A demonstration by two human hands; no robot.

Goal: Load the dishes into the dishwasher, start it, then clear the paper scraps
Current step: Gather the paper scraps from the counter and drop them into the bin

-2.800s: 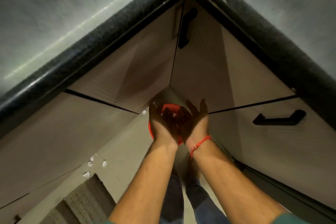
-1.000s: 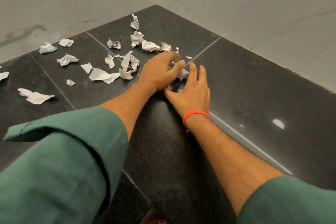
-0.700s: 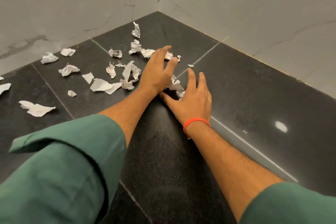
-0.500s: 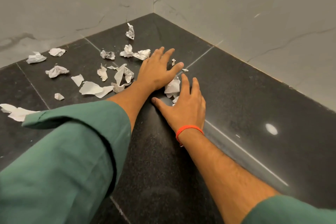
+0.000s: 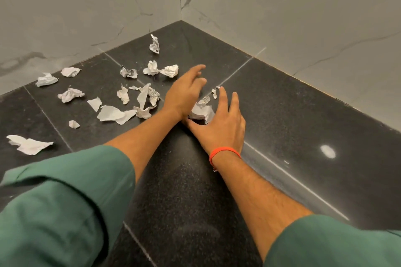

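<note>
Several white crumpled paper scraps (image 5: 121, 102) lie scattered over the black granite counter (image 5: 293, 115), mostly left of my hands. My left hand (image 5: 184, 93) lies flat on the counter with fingers stretched toward the corner. My right hand (image 5: 221, 125) lies beside it, fingers straight, an orange band on its wrist. A small bunch of scraps (image 5: 200, 110) sits squeezed between the two hands. Two tiny bits (image 5: 215, 92) lie just beyond the right fingertips. No dishes or dishwasher are in view.
Grey marble walls (image 5: 282, 17) meet in a corner behind the counter. A flat torn sheet (image 5: 29, 144) lies at the far left. A bright light reflection (image 5: 328, 151) shows on the counter to the right. My green sleeves fill the bottom of the view.
Earlier both hands were low over a red bin by the cabinets. Now they are up on the counter, and over the last second they have drawn a few scraps together between them.
</note>
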